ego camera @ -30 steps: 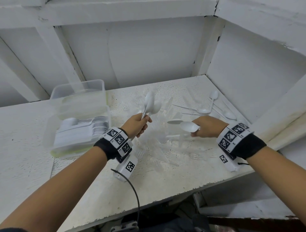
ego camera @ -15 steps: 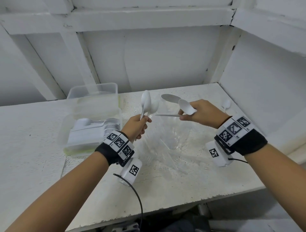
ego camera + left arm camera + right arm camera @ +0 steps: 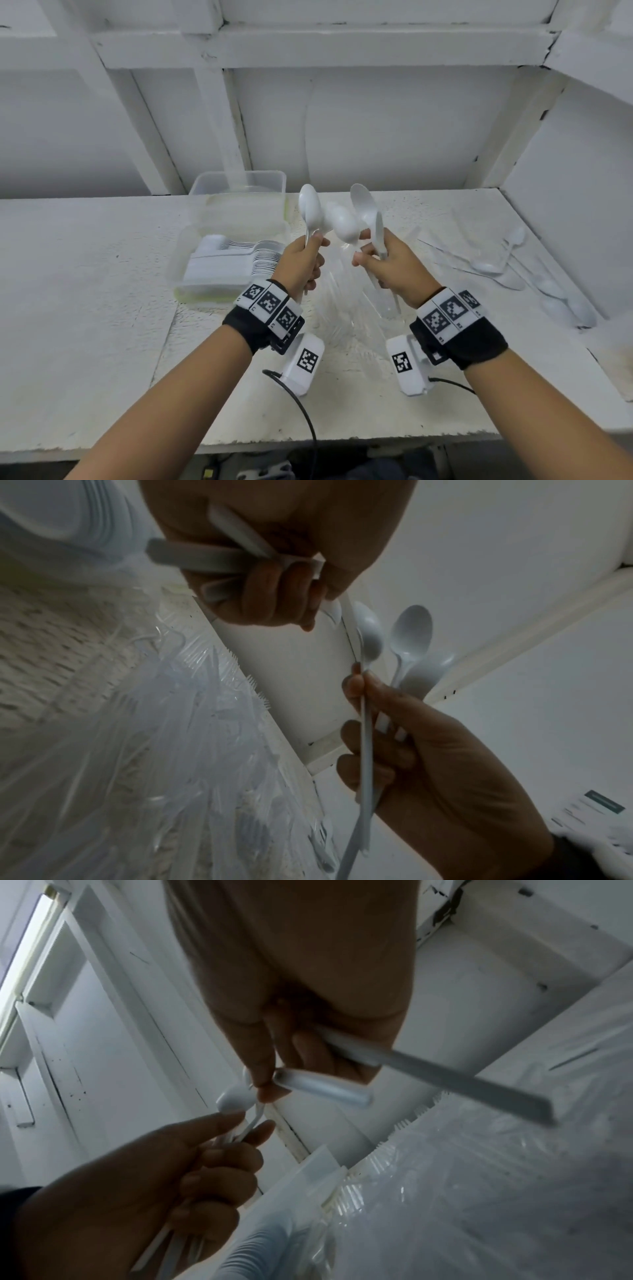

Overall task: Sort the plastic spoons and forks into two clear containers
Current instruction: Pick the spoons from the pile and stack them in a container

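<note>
While both hands meet mid-frame above the desk (image 3: 102,342), left hand (image 3: 303,262) and right hand (image 3: 394,265) each clamp white spoons (image 3: 363,205) by the handles, apparently bundling them for the container (image 3: 205,291) at left.

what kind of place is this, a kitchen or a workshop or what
Probably a bare storage or utility corner, not a fitted kitchen: a rough white-painted wooden shelf set against plain painted walls with exposed framing. No sink or appliances show, only clear containers and loose plastic cutlery.
</note>
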`<state>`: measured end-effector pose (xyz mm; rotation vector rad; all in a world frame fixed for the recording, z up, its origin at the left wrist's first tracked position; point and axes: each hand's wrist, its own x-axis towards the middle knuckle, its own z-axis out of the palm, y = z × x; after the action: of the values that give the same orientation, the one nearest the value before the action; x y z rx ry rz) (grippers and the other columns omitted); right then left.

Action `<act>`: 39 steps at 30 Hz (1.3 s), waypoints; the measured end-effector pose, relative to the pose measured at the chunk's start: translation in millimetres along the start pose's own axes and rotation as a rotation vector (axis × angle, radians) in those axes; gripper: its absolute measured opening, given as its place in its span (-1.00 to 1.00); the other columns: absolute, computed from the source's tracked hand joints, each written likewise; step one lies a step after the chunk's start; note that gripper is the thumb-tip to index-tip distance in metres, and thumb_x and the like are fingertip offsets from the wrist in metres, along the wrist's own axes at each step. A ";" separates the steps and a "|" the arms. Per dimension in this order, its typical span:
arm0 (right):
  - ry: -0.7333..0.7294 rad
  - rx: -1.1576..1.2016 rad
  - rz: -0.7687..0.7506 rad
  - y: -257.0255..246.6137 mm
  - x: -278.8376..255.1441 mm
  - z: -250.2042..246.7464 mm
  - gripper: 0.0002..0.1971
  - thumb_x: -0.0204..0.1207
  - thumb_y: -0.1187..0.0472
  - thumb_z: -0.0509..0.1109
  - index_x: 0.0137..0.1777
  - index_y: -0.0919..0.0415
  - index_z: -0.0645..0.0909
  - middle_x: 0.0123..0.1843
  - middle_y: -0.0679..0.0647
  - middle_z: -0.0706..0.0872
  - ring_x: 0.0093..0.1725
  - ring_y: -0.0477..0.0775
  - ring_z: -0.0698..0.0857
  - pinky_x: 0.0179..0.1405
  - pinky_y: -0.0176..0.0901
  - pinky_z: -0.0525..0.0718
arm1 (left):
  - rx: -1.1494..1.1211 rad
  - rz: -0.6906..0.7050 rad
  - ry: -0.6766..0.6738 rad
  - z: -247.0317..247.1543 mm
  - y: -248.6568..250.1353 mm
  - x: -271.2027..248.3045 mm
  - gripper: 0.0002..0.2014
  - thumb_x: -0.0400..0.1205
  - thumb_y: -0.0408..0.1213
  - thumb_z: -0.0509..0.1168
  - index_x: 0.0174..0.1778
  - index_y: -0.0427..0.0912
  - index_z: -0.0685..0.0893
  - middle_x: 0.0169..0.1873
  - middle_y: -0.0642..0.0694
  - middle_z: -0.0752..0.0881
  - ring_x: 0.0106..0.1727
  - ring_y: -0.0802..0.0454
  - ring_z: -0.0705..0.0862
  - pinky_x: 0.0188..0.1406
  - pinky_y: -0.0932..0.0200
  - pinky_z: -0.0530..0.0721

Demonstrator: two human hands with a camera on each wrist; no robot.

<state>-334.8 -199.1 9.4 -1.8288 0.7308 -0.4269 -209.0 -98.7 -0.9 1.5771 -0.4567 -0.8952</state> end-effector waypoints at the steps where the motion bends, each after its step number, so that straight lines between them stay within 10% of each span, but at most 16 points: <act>1: 0.015 0.023 0.018 -0.3 0.9 2.8 -0.84 0.57 0.28 0.30 0.13 0.18 0.54 -0.20 0.00 0.65 -0.42 -0.14 0.47 -0.56 -0.40 0.41 | -0.008 0.002 0.000 -0.2 -0.4 -1.8 -0.70 0.71 0.04 0.05 0.02 -0.11 0.54 -0.52 0.02 0.35 -0.58 0.16 0.24 -0.62 0.32 0.19; 10: 0.134 0.314 0.025 -8.8 2.3 25.1 -0.78 0.69 0.07 0.14 -0.04 0.11 0.57 -0.48 -0.03 0.41 -0.52 -0.14 0.33 -0.62 -0.35 0.31 | -0.008 0.029 -0.050 -0.1 -6.0 -14.9 -0.65 0.70 0.17 -0.08 0.08 0.06 0.48 -0.52 0.01 0.37 -0.60 0.16 0.25 -0.60 0.31 0.21; 16: 0.139 0.405 -0.007 -13.1 0.8 36.2 -0.78 0.69 0.11 0.16 0.23 0.19 0.36 -0.52 -0.03 0.36 -0.59 -0.17 0.33 -0.66 -0.29 0.28 | -0.043 0.061 -0.066 3.5 -7.0 -18.9 -0.65 0.71 0.16 -0.12 0.04 0.02 0.44 -0.53 -0.01 0.38 -0.62 0.16 0.24 -0.64 0.35 0.23; 23: 0.093 0.389 0.098 -17.1 1.0 37.4 -0.50 0.70 0.04 0.11 -0.49 0.20 0.28 -0.67 -0.02 0.30 -0.67 -0.09 0.29 -0.69 -0.30 0.32 | -0.026 0.041 -0.090 9.4 -8.3 -23.6 -0.81 0.75 -0.01 -0.13 0.02 0.07 0.35 -0.47 -0.04 0.39 -0.65 0.16 0.20 -0.61 0.36 0.15; 34: 0.143 0.507 0.094 -11.0 -1.2 34.4 -0.76 0.63 0.11 0.26 -0.22 0.24 0.47 -0.55 -0.08 0.41 -0.67 -0.18 0.28 -0.71 -0.34 0.29 | -0.020 0.097 -0.048 10.3 -6.1 -23.8 -0.80 0.77 -0.07 -0.10 -0.04 -0.02 0.36 -0.43 -0.06 0.45 -0.64 0.16 0.31 -0.67 0.36 0.25; 39: 0.175 0.565 0.086 -12.2 -1.3 30.1 -0.70 0.65 0.10 0.23 0.11 0.38 0.53 -0.21 0.20 0.64 -0.66 -0.15 0.29 -0.72 -0.32 0.37 | -0.014 0.097 -0.028 8.2 -6.3 -22.5 -0.85 0.77 -0.16 -0.04 -0.01 -0.12 0.37 -0.30 -0.08 0.55 -0.46 0.08 0.56 -0.56 0.22 0.55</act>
<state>-314.3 -173.9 9.8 -1.2365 0.7149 -0.6674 -230.5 -86.3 -0.4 1.5185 -0.5418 -0.8451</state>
